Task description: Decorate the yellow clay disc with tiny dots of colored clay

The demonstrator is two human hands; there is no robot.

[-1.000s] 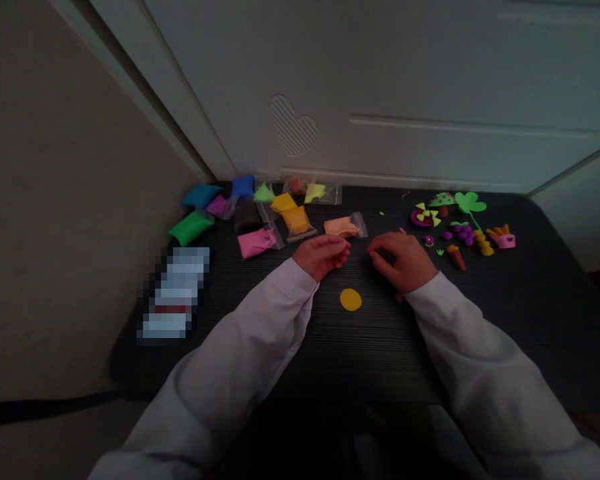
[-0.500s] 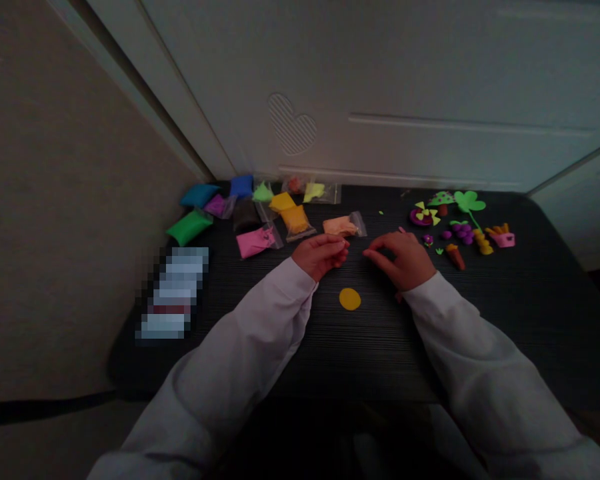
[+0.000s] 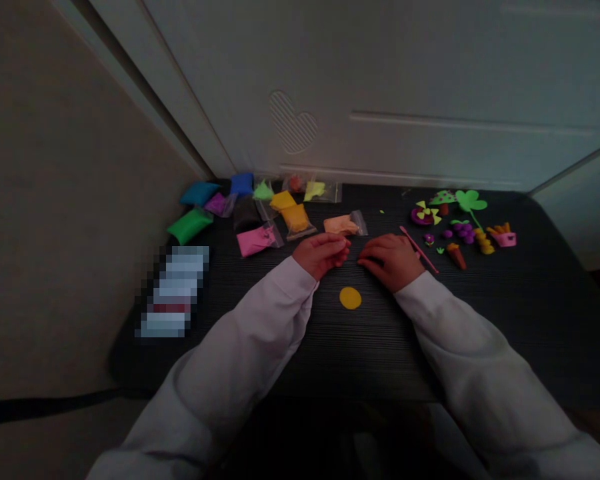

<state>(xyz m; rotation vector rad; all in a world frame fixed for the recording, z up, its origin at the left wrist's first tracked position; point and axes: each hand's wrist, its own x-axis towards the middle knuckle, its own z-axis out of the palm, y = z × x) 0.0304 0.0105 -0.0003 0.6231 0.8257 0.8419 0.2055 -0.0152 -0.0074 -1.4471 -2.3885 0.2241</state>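
Observation:
My left hand [image 3: 321,257] is closed with thumb and fingertips pinched together; whatever they hold is too small to make out. Low over the table, my right hand [image 3: 391,261] has its fingers curled and thumb and fingertips brought together, and what is between them is hidden. A flat yellow clay disc [image 3: 351,298] lies on the dark table [image 3: 325,360] just in front of both hands, touched by neither. Close to the right hand's outer side rests a thin pink modelling tool [image 3: 429,261]. A bag of peach clay [image 3: 341,225] lies right behind the left hand.
At the back left are several bags of coloured clay, among them pink [image 3: 256,241], orange [image 3: 295,218] and green [image 3: 190,227]. A blurred-out phone [image 3: 175,291] lies at the left. Small clay figures, including purple grapes [image 3: 464,233] and a clover [image 3: 471,201], stand at the right. A white door [image 3: 430,80] rises behind.
My right hand has shifted slightly left toward my left hand, uncovering more of the pink tool. The left hand stays in its pinch, and the yellow disc has not moved.

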